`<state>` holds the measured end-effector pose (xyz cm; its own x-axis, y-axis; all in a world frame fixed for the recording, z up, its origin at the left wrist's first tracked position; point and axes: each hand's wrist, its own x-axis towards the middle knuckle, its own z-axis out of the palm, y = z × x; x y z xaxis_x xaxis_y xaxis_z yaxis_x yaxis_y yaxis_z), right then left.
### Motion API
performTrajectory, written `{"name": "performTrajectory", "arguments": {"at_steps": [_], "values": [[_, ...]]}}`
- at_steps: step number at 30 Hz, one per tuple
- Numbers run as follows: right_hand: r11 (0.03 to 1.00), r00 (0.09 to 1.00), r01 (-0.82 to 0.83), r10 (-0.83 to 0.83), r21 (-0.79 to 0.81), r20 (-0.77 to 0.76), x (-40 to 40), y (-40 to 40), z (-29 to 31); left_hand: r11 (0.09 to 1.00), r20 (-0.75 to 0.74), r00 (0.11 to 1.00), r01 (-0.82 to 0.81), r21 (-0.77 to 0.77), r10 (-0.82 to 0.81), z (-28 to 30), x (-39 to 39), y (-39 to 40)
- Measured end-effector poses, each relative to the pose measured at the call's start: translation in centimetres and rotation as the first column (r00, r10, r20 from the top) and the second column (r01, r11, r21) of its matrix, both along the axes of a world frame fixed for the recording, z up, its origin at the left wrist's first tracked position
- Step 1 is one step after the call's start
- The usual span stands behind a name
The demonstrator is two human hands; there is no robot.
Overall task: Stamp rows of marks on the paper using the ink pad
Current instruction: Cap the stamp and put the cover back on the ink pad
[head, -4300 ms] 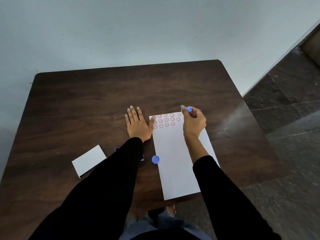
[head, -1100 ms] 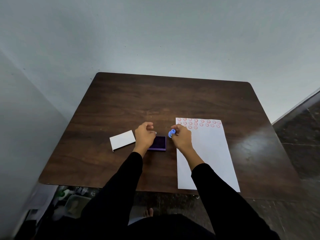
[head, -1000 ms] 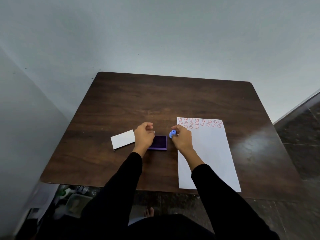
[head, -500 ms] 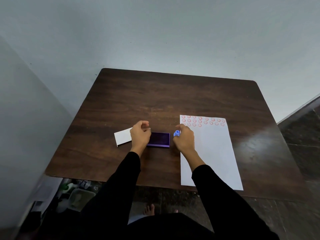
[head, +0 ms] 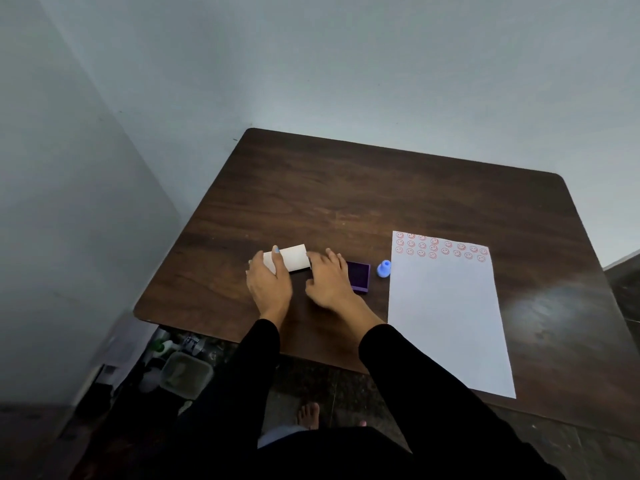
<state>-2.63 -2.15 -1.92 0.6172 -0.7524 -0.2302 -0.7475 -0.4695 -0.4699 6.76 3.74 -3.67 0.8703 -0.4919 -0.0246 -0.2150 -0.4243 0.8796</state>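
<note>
A white paper sheet (head: pixel 446 317) lies on the right of the dark wooden table (head: pixel 346 188), with rows of red smiley marks (head: pixel 440 247) along its far edge. The small blue stamp (head: pixel 383 269) stands upright on the table beside the sheet's left edge, with no hand on it. To its left sits the open purple ink pad (head: pixel 360 276). My right hand (head: pixel 329 280) lies with fingers spread over the pad's left part. My left hand (head: pixel 268 284) grips the left end of the white lid (head: pixel 294 258), one finger on top.
Walls meet close behind the table's left corner. On the floor under the front left edge stand a plastic tub (head: pixel 185 374) and bottles (head: pixel 162 346). A bare foot (head: pixel 309 414) shows below the table's near edge.
My right hand has let go of the blue stamp, which now stands beside the paper, and moved left over the ink pad. My left hand has moved left onto the white lid.
</note>
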Motion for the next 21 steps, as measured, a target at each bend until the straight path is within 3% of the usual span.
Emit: {"name": "performTrajectory", "arguments": {"at_steps": [4,8,11,14,21], "values": [[0.999,0.997,-0.041,0.043,0.035,-0.070,1.1,1.0,-0.8,0.998,0.047,0.999,0.012,0.057,-0.015,-0.7,0.1,0.9],[0.999,1.000,-0.018,0.020,0.044,-0.025,1.6,1.3,-1.3,1.000,-0.002,1.000,0.000,0.028,0.000,-0.5,-0.2,1.1],[0.994,0.985,0.107,-0.107,0.004,0.132,1.4,1.5,-1.3,1.000,-0.042,0.999,0.015,0.012,-0.015,-0.4,-0.4,0.7],[0.943,0.899,0.329,-0.298,-0.049,0.321,0.2,1.9,-1.2,0.999,-0.029,0.998,0.053,0.002,-0.053,-0.1,-1.5,0.0],[0.837,0.755,0.546,-0.476,-0.031,0.451,-3.3,2.5,-1.9,0.986,0.040,0.986,0.163,-0.034,-0.161,-0.5,-5.3,-1.0]]}}
